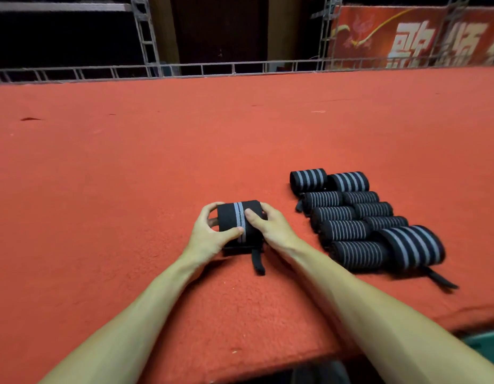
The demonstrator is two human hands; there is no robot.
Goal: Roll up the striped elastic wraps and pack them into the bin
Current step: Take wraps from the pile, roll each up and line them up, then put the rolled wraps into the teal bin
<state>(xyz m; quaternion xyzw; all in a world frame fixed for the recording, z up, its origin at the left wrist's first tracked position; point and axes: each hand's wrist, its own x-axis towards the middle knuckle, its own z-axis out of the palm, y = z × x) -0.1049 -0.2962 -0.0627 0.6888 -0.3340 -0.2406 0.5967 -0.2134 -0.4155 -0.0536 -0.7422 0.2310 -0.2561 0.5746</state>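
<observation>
Even overhead light; dim background; edges warped.

Indoor hall of an event or stage kind, dimly lit. A broad worktop [157,162] covered in red felt is bordered by grey metal lattice truss [146,37]. Behind it hangs a red banner [420,37] with large white characters.

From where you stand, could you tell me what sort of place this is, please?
Likely a stage or event venue: a wide red-carpeted platform, metal truss frames behind it, and a red banner with large white characters.
</observation>
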